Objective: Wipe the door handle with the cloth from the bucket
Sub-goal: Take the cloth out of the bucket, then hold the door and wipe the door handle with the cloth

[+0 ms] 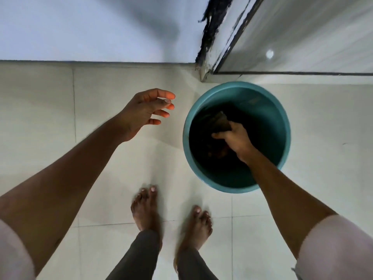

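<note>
A teal bucket (280, 122) stands on the pale tiled floor, right of centre, just below the door frame. My right hand (236, 138) reaches down inside it and is closed on a dark cloth (219, 122), whose upper part sticks out above my fingers. The bucket's inside is dark, so I cannot tell what else lies in it. My left hand (147, 112) hovers to the left of the bucket, fingers spread and curled, holding nothing. No door handle is in view.
A door frame with peeling dark paint (210, 37) and a glossy door (302, 37) rise at the upper right. A white wall (90, 27) fills the upper left. My bare feet (145, 211) stand on the tiles below the bucket.
</note>
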